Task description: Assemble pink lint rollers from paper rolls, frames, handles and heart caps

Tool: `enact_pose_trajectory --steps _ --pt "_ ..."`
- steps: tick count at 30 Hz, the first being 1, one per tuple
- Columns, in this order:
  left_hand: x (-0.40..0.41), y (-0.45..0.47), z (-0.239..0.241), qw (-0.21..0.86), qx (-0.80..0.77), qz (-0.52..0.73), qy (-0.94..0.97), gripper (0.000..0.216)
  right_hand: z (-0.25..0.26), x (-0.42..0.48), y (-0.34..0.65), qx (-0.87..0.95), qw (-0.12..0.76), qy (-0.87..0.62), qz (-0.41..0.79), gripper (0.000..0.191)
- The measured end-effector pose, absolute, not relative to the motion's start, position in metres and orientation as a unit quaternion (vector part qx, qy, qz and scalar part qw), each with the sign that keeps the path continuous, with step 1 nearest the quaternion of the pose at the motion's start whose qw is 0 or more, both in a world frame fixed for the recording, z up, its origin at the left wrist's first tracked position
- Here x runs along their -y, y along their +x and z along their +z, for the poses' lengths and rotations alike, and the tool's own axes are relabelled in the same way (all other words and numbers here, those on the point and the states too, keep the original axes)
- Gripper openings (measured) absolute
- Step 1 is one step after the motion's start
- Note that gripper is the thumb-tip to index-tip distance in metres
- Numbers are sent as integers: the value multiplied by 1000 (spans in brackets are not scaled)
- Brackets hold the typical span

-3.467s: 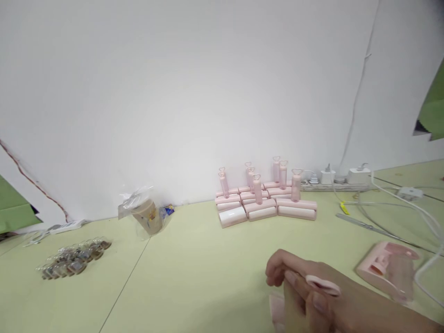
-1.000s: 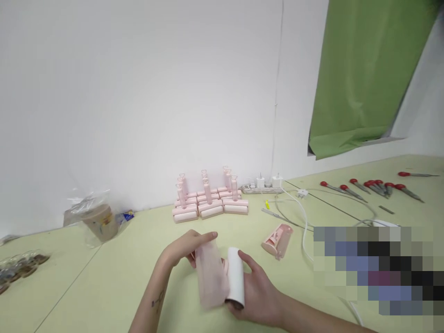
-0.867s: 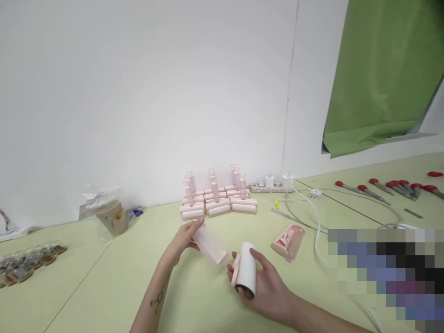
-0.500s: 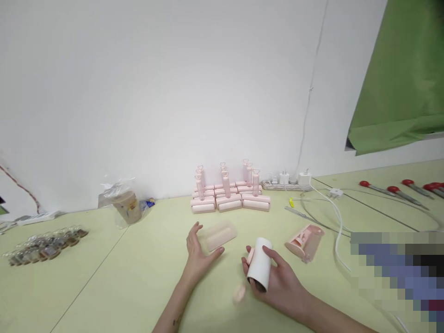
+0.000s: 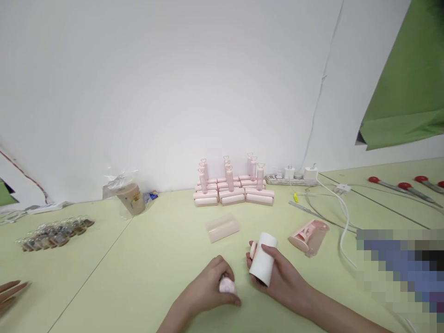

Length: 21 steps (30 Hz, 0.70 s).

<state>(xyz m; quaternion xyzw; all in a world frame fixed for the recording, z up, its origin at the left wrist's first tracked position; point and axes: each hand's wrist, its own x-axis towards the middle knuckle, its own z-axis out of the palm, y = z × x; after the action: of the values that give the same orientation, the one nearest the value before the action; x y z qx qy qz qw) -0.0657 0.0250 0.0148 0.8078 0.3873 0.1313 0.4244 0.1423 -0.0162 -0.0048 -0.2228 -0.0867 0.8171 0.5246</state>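
Note:
My right hand (image 5: 282,277) is wrapped round a white sticky-paper roll (image 5: 264,259), tilted, with its dark hollow end towards me. Its fingers also hold a small pink end cap (image 5: 253,250) against the roll's left side. My left hand (image 5: 211,286) curls over a second pale pink round cap (image 5: 227,285) at the table, fingers and thumb around it. Beyond my hands lies a translucent pink half-cylinder cover (image 5: 223,227). To the right rests an open pink lint-roller casing (image 5: 309,237) with its inner parts showing.
Pink lint rollers (image 5: 232,196) stand in rows by the wall. A power strip (image 5: 291,181), white cable (image 5: 343,245) and red-handled tools (image 5: 404,186) are on the right. Left are a bagged cup (image 5: 132,199), small glass bottles (image 5: 52,236) and another person's hand (image 5: 10,296).
My left hand has come down and right from beside the translucent cover and closed on the small pink cap. My right hand still holds the roll. Another person's hand has appeared at the left edge.

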Motion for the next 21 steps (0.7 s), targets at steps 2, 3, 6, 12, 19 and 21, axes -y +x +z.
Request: enact_pose_trajectory --steps 2,3,6,12,19,21 --pt "-27 -65 12 455 -415 194 764 22 -4 21 140 157 514 -241 808 20" --pt "-28 -63 11 472 -420 241 736 19 -4 24 139 202 501 -247 805 23" --pt "-28 -49 9 559 -398 389 615 24 -2 34 132 297 422 -249 819 30" --pt "-15 -13 12 647 -366 456 489 30 7 43 119 299 311 -310 847 42" --pt "-8 -17 14 674 -336 477 454 26 10 41 119 285 298 -334 848 45" --pt "-7 -18 17 669 -328 484 458 25 9 42 118 273 299 -340 849 43"
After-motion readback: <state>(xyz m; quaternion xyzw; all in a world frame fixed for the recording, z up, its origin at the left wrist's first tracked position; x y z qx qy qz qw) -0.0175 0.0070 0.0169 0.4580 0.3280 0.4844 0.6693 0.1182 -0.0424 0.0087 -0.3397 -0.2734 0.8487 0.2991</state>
